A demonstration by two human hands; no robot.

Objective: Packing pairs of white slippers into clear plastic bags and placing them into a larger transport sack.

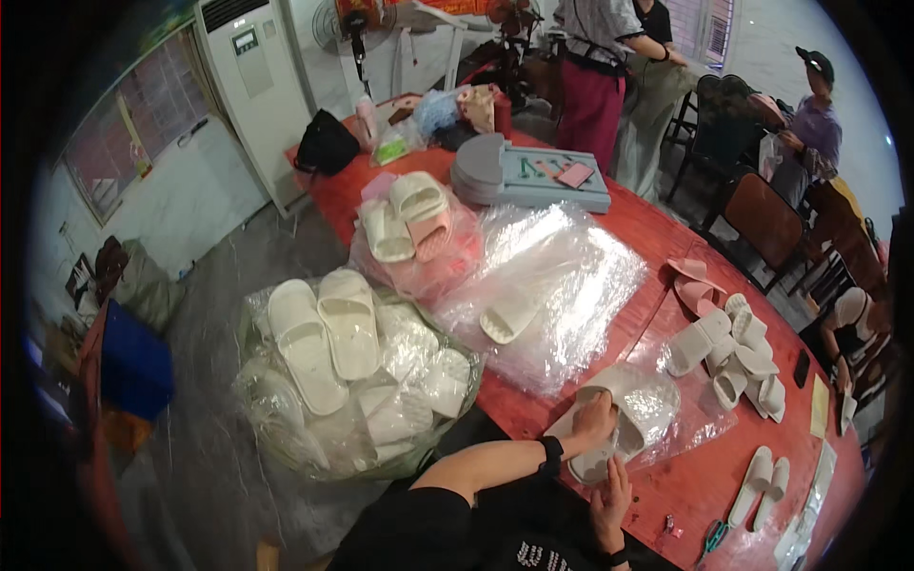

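In front of me on the red table lies a pair of white slide slippers (pixel 645 403), partly inside a clear plastic bag (pixel 700 433). My left hand (pixel 595 422), with a black band at its wrist, is over the slippers with curled fingers; what they grip is hidden. Fingers stretched out, my right hand (pixel 611 500) is beside the slippers' near end. A single white slipper (pixel 510 318) rests on a stack of clear plastic bags (pixel 571 276) beyond. To the right is a heap of white slippers (pixel 738 347).
A large bag of white slippers (pixel 350 328) stands left of the table (pixel 657 314). Behind it sits a bag with white and pink slippers (pixel 419 228). A grey plastic device (pixel 528 171), green scissors (pixel 714 541) and a slipper pair (pixel 760 485) lie around. Other people (pixel 595 86) are farther back.
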